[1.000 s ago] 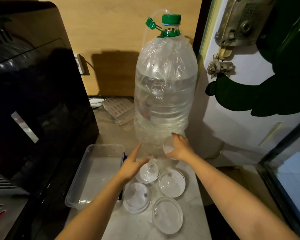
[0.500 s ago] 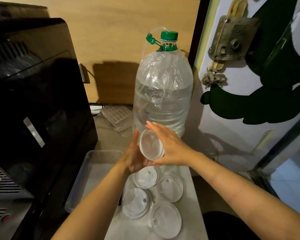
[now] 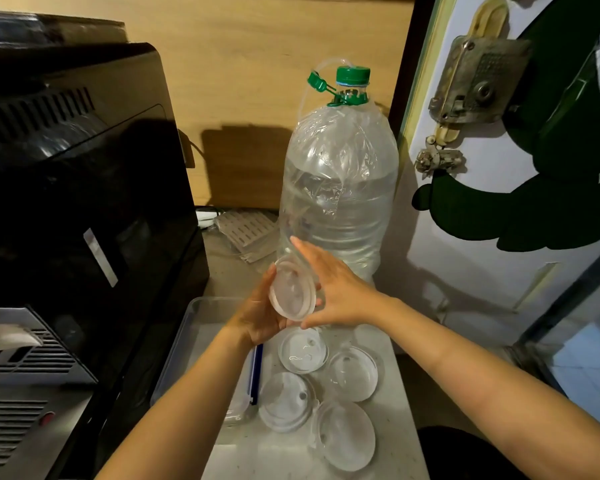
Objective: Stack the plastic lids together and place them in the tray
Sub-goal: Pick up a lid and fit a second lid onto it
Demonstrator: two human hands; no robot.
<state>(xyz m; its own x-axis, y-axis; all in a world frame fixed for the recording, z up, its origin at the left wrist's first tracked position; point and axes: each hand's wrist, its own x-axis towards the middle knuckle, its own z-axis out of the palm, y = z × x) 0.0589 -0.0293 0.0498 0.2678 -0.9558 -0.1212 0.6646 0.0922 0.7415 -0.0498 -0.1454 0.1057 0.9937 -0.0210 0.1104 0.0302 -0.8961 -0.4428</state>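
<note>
— Lifted off the counter a second ago, one clear lid (image 3: 292,293) now sits mid-frame between our hands: left hand (image 3: 262,315) cupped beneath it, right hand (image 3: 333,292) pressed flat on its far edge, fingers straight.

— And the others?

— Four lids (image 3: 302,349) lie flat, close together, on the white counter (image 3: 392,441) below our wrists. Left of them stands the clear tray (image 3: 187,336); behind our hands, the big water bottle (image 3: 338,188).

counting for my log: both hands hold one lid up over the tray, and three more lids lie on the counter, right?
Not three: the head view shows four lids on the counter. The rest stands: left hand and right hand hold one lid.
</note>
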